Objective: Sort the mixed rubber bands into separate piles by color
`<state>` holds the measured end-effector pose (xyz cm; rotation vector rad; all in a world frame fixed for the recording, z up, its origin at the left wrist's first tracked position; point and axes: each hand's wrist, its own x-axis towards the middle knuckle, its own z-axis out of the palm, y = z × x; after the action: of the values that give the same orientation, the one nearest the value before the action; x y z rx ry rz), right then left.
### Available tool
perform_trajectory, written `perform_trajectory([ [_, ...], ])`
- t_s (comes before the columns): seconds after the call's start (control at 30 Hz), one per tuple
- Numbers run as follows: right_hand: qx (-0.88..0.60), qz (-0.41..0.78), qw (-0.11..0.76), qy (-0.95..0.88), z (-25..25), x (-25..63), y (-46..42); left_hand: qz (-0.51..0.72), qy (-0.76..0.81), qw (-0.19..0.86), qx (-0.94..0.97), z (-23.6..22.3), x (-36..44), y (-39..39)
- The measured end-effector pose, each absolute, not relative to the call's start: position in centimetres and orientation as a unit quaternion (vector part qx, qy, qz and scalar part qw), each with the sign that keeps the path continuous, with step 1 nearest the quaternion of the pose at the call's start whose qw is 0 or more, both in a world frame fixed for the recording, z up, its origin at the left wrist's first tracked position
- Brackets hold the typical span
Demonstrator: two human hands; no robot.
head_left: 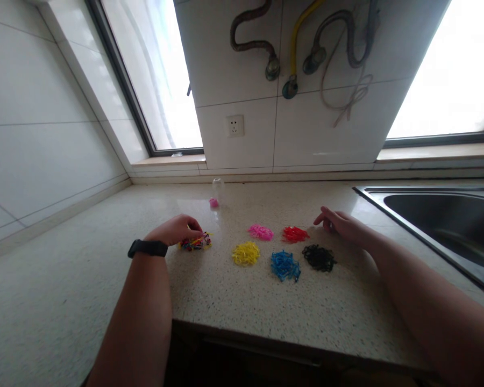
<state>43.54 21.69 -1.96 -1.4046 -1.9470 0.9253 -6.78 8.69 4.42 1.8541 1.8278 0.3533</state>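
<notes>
My left hand [180, 228], with a black band on its wrist, reaches down onto a mixed-colour pile of small rubber bands [194, 244]. Its fingertips are pinched together on bands at the top of that pile. My right hand [334, 220] rests on the counter just right of the red rubber bands [294, 234], fingers loosely bent and apart, with nothing visible in them. Between the hands lie sorted heaps: pink bands [260, 231], yellow bands [246, 253], blue bands [285, 265] and black bands [319, 257].
A clear plastic bottle [218, 192] stands behind the piles, with a small pink object [213, 202] beside its base. A steel sink [439, 207] is set into the speckled counter [234, 301] on the right. A wall socket [235, 126] and hoses are at the back.
</notes>
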Motion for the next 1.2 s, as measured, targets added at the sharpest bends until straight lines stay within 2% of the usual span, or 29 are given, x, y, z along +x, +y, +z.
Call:
perform_trajectory([
  [1.2, -0.526, 0.324, 0.247, -0.747, -1.57, 43.11, 21.09, 0.127, 0.655, 0.239, 0.705, 4.83, -6.28, 8.35],
])
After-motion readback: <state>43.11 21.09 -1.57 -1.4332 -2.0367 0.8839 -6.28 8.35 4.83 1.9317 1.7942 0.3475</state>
